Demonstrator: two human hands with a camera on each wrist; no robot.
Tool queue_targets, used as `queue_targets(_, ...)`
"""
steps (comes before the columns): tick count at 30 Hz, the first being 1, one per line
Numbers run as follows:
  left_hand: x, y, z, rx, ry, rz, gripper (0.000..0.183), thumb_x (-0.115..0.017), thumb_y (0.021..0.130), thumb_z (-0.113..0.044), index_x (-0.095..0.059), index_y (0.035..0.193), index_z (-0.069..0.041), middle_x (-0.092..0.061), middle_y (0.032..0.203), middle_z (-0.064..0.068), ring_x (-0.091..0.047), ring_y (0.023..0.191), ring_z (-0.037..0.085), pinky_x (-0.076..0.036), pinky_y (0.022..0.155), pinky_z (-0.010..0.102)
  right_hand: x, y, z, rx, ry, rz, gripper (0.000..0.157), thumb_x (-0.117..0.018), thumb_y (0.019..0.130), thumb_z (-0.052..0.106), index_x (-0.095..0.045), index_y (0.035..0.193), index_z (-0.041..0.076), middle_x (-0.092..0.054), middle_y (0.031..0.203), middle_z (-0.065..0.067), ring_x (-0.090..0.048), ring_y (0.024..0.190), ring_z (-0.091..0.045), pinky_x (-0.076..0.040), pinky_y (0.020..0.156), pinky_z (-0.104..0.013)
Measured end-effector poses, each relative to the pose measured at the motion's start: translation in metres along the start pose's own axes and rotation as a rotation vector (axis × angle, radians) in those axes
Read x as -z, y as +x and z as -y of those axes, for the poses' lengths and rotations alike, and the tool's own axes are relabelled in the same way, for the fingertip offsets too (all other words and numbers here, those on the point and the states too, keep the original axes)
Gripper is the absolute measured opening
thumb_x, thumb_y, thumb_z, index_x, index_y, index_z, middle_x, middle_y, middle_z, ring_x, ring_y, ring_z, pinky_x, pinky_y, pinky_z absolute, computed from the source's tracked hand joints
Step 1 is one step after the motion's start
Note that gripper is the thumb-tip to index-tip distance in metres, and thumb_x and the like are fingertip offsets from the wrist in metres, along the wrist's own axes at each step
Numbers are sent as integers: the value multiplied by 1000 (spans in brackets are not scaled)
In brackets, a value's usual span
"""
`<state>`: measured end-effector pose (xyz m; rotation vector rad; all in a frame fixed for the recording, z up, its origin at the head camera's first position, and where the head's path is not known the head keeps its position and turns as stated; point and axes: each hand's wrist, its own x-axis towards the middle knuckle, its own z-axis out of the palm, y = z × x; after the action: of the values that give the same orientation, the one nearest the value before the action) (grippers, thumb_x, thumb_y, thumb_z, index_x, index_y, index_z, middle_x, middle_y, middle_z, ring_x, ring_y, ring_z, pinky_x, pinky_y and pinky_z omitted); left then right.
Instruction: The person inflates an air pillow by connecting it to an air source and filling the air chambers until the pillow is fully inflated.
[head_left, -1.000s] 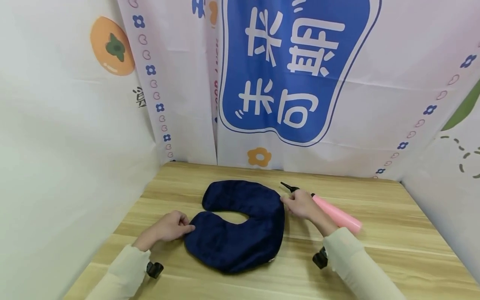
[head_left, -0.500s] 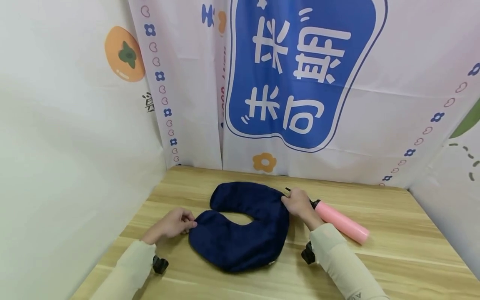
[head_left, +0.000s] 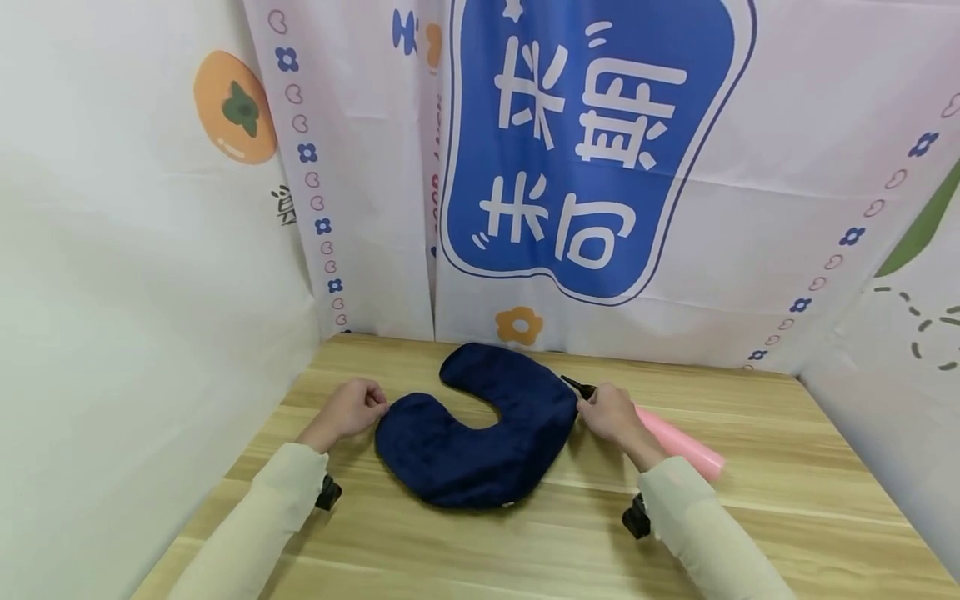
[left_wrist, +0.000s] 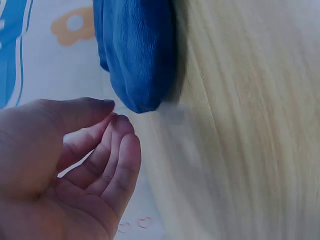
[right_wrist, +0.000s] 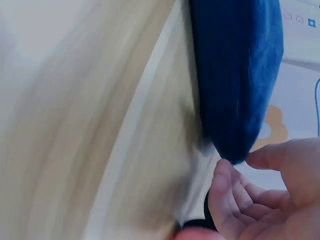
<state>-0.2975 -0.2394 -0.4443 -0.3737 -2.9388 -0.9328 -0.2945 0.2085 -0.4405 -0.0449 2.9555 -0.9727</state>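
A dark blue U-shaped neck pillow (head_left: 480,462) lies on the wooden table (head_left: 420,554), its gap facing the upper left in the head view. My right hand (head_left: 609,414) pinches the pillow's right edge between thumb and fingertips; the right wrist view shows a corner of the fabric (right_wrist: 232,115) in that pinch. At the pillow's near left end is my left hand (head_left: 352,408), thumb and fingers loosely curled together. In the left wrist view those fingertips (left_wrist: 122,120) sit just beside the pillow's rounded end (left_wrist: 142,75), with no fabric between them.
A pink cylinder (head_left: 682,442) with a black tapered nozzle (head_left: 577,387) lies behind and right of my right hand, which partly covers it. Printed cloth (head_left: 375,275) hangs along the table's back edge, and a white wall (head_left: 150,333) rises at the left.
The pillow has turned clockwise and shifted toward the back of the table. My left hand has moved away from me with its end, and its fingertips now lie beside the fabric.
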Motion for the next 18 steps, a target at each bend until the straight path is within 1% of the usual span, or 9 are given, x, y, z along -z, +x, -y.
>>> queue_targets(3, 0, -6, -10, -31, 41, 14, 11, -74, 95, -8, -71, 84, -7, -69, 80, 3, -61, 72, 12, -51, 69, 28, 8, -11, -2, 82, -25, 50, 57, -60, 103, 23, -41, 50, 21, -31, 46, 10, -29, 44, -8, -26, 46, -22)
queue_targets(6, 1, -14, -28, -133, 75, 48, 9, -73, 95, -8, -71, 87, -8, -70, 81, 1, -61, 72, 10, -53, 68, 28, 18, -24, 2, 175, -53, 88, 57, -63, 103, 21, -39, 52, 21, -28, 47, 11, -24, 45, -7, -24, 48, -25)
queue_targets(7, 1, -17, -35, -161, 75, 67, 9, -73, 96, -8, -71, 87, -9, -70, 82, 0, -61, 73, 9, -54, 69, 28, 21, -30, 4, 212, -69, 95, 56, -63, 103, 19, -38, 52, 21, -28, 47, 11, -24, 45, -7, -35, 51, -26)
queue_targets(10, -1, -25, -58, -270, 62, 130, 7, -73, 96, -6, -71, 90, -9, -71, 84, -1, -61, 73, 5, -55, 68, 25, 26, -46, 12, 312, -103, 122, 55, -64, 101, 15, -36, 54, 23, -25, 48, 14, -21, 45, -4, -33, 52, -29)
queue_targets(13, -9, -33, -79, -360, 51, 186, 9, -74, 95, -4, -71, 90, -11, -71, 85, -2, -62, 73, 2, -55, 67, 22, 25, -63, 22, 403, -119, 146, 54, -66, 99, 13, -36, 55, 24, -24, 49, 16, -19, 44, -2, -31, 49, -23)
queue_targets(14, -13, -35, -85, -398, 55, 198, 10, -74, 95, -3, -71, 90, -11, -71, 84, -3, -61, 73, 1, -55, 67, 21, 24, -69, 25, 421, -121, 157, 53, -66, 98, 14, -38, 55, 24, -25, 49, 17, -19, 44, 0, -19, 49, -22)
queue_targets(16, -22, -40, -97, -455, 68, 225, 11, -74, 95, -3, -71, 89, -12, -70, 83, -4, -61, 72, -1, -55, 66, 20, 19, -81, 32, 459, -114, 180, 50, -68, 98, 13, -44, 55, 23, -28, 50, 17, -22, 44, 1, -20, 47, -19)
queue_targets(18, -31, -45, -110, -501, 88, 257, 11, -74, 95, -4, -70, 89, -13, -69, 83, -5, -59, 71, -1, -53, 65, 18, 13, -90, 36, 494, -95, 206, 41, -69, 98, 14, -56, 60, 19, -39, 52, 17, -31, 44, 3, -27, 46, -17)
